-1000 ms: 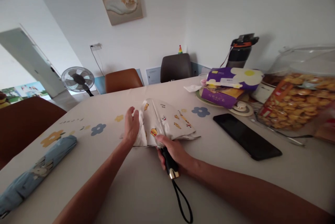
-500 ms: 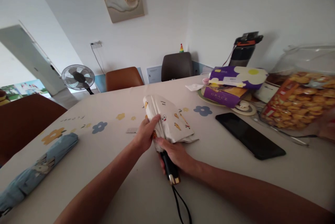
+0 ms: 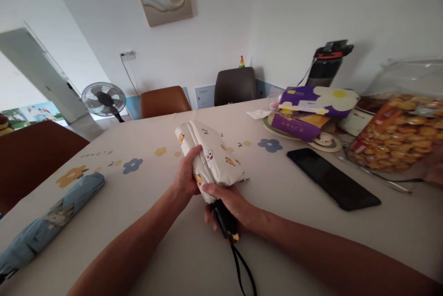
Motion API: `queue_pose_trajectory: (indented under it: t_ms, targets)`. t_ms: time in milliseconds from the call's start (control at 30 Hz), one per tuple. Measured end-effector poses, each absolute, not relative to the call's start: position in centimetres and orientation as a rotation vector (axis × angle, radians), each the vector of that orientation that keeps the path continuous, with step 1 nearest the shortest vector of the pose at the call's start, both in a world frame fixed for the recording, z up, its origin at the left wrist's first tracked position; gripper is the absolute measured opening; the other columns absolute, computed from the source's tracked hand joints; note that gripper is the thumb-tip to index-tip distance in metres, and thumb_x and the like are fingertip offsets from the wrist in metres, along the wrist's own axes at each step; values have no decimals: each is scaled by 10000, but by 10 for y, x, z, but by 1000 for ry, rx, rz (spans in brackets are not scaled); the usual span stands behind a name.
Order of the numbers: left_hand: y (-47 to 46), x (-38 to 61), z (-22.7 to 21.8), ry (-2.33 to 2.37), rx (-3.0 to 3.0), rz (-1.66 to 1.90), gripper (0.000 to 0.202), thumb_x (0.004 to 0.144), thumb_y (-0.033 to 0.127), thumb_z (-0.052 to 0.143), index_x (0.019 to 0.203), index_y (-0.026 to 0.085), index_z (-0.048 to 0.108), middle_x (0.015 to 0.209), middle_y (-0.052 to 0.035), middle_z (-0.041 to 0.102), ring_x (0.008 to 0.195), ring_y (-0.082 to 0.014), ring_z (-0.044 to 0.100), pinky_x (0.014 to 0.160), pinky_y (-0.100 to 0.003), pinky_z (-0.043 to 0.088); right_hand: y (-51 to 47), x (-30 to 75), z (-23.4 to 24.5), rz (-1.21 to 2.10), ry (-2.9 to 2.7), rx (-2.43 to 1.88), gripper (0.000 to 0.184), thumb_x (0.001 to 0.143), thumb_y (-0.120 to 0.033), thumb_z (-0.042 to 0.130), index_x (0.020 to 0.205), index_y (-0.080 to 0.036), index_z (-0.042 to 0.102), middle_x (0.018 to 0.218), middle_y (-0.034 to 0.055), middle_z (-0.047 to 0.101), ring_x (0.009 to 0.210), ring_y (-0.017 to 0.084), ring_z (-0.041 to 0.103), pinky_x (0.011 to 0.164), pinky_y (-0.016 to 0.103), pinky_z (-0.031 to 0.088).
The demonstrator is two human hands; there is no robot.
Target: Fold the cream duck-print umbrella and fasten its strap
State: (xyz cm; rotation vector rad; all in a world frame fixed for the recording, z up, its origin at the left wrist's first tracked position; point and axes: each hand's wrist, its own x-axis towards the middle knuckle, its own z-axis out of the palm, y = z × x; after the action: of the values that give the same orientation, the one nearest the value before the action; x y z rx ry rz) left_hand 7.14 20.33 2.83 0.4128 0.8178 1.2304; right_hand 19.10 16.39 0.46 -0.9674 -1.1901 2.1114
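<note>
A white folding umbrella (image 3: 216, 160) with small cartoon prints is held above the table, its canopy folded and partly wrapped. Its black handle (image 3: 224, 220) points toward me, with a gold-coloured end and a black wrist strap hanging down. My left hand (image 3: 188, 171) grips the left side of the canopy, thumb lying on top along a fold. Around the base of the canopy and the top of the handle, my right hand (image 3: 231, 203) is closed, thumb on the fabric. Some of its fingers are hidden beneath.
A blue folded umbrella (image 3: 51, 222) lies at the left on the patterned tablecloth (image 3: 166, 254). To the right are a black phone (image 3: 332, 178), a purple tissue pack (image 3: 316, 97), a dark bottle (image 3: 327, 65) and a clear snack container (image 3: 398, 134). Chairs (image 3: 164, 101) stand behind the table.
The umbrella's canopy has turned and shifted slightly left, with my left hand moving along with it. Its loose flap on the right now sits closer in. My right hand keeps its hold.
</note>
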Motion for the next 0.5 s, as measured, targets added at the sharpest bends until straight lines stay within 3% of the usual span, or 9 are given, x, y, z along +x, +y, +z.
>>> queue_pose_trajectory:
  t_ms: [100, 300, 500]
  targets:
    - [206, 70, 26, 833, 412, 1214, 485, 710, 398, 632, 1087, 97, 580, 925, -125, 682, 899, -278, 638, 882, -406, 477, 164, 192, 3, 2100, -1236, -1023, 340, 749, -486, 504, 797, -150, 511, 350, -39, 483, 265, 91, 404, 286, 184, 343]
    - [236, 21, 23, 923, 396, 1432, 389, 806, 415, 497, 1002, 86, 567, 839, -126, 647, 799, -222, 644, 767, -323, 524, 166, 196, -1, 2264, -1233, -921, 326, 768, -470, 468, 688, -156, 498, 345, -41, 451, 279, 89, 410, 303, 181, 324]
    - [254, -25, 12, 1029, 251, 1660, 199, 814, 263, 454, 966, 136, 476, 828, -85, 596, 758, -177, 634, 693, -302, 538, 167, 194, -2, 2315, -1094, -870, 344, 789, -473, 446, 664, -156, 491, 333, -48, 429, 269, 77, 388, 314, 179, 326]
